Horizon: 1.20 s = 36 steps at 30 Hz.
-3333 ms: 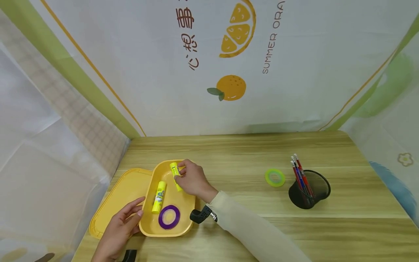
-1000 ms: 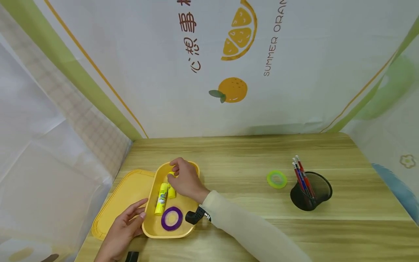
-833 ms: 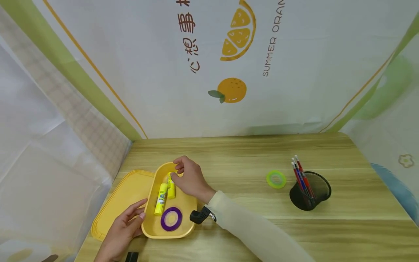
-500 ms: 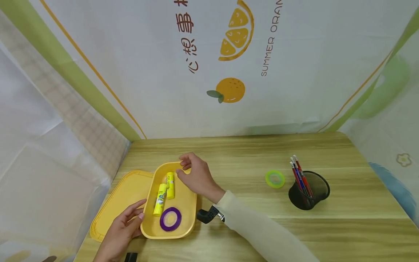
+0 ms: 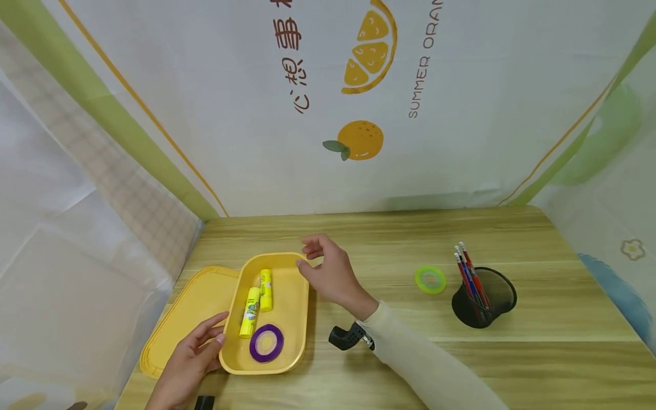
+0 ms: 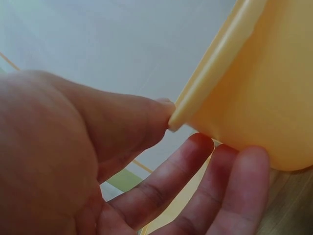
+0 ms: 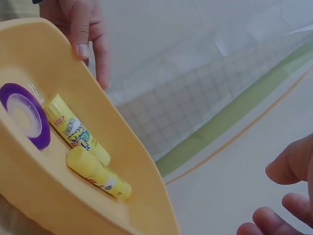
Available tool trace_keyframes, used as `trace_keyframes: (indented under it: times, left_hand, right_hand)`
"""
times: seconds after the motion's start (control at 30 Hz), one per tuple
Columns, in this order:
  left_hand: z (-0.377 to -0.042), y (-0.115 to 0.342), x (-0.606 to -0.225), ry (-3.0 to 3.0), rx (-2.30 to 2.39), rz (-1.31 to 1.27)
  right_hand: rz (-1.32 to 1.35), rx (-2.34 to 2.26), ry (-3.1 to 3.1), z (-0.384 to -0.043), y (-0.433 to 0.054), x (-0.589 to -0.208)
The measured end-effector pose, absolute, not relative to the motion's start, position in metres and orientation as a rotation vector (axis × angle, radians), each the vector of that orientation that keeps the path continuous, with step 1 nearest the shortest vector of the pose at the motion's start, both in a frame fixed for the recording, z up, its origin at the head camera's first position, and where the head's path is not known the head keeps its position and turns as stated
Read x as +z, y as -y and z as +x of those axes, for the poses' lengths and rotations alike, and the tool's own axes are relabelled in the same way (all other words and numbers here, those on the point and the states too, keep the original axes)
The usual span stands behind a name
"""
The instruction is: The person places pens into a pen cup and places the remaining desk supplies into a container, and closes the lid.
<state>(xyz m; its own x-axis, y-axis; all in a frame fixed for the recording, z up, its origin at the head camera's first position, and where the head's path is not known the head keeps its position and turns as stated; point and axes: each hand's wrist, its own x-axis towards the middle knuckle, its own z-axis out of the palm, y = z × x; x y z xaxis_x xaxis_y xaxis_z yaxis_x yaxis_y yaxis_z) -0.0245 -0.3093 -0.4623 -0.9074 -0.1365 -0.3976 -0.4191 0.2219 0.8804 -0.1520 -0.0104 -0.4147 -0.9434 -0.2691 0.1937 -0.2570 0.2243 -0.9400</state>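
At the left of the head view is a yellow plastic box (image 5: 292, 336). Inside it lie two yellow glue sticks (image 5: 250, 312) (image 5: 266, 290) and a purple-rimmed tape roll (image 5: 266, 343). My left hand (image 5: 187, 359) holds the box's left side; the left wrist view shows the thumb at the rim (image 6: 215, 68) and fingertips against the outer wall below. My right hand (image 5: 333, 273) hovers by the far right corner of the box, fingers loosely bent, nothing between them. In the right wrist view its thumb and fingertips are apart from the box.
A yellow lid (image 5: 189, 319) lies left of the box, partly behind it. On the right stand a green tape roll (image 5: 430, 279), lying flat, and a black mesh pen holder (image 5: 474, 313) with several pencils (image 5: 470, 279). A printed cloth (image 5: 435, 171) hangs behind the table.
My right hand has let go of the second glue stick, which lies beside the first in the box. The hand has moved right, past the box's corner. My left hand stays at the box.
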Motion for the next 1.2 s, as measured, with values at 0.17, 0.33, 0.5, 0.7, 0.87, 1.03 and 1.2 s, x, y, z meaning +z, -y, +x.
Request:
trace_keyframes:
  times: [0.17, 0.33, 0.5, 0.7, 0.87, 1.03, 1.2]
  left_hand:
    - [-0.024, 0.309, -0.462, -2.27, 1.735, -0.533]
    - [-0.024, 0.308, -0.46, -2.266, 1.749, -0.52]
    - [-0.024, 0.307, -0.46, -2.264, 1.756, -0.513]
    - [-0.025, 0.307, -0.461, -2.261, 1.746, -0.526]
    - [-0.026, 0.308, -0.462, -2.262, 1.732, -0.531]
    - [-0.026, 0.308, -0.461, -2.267, 1.72, -0.526]
    - [-0.027, 0.307, -0.461, -2.265, 1.713, -0.535]
  right_hand:
    - [-0.512, -1.952, -2.45, -0.151, -0.004, -0.414]
    - [-0.462, -1.986, -2.495, -0.149, -0.019, -0.416]
    - [-0.392, -1.99, -2.547, -0.147, -0.034, -0.415]
    - [-0.288, -1.949, -2.609, -0.146, -0.054, -0.418]
    - [-0.196, -1.945, -2.632, -0.146, -0.072, -0.425]
    - [-0.121, -1.938, -2.65, -0.147, -0.089, -0.434]
    - [-0.034, -1.932, -2.645, -0.148, -0.104, -0.439]
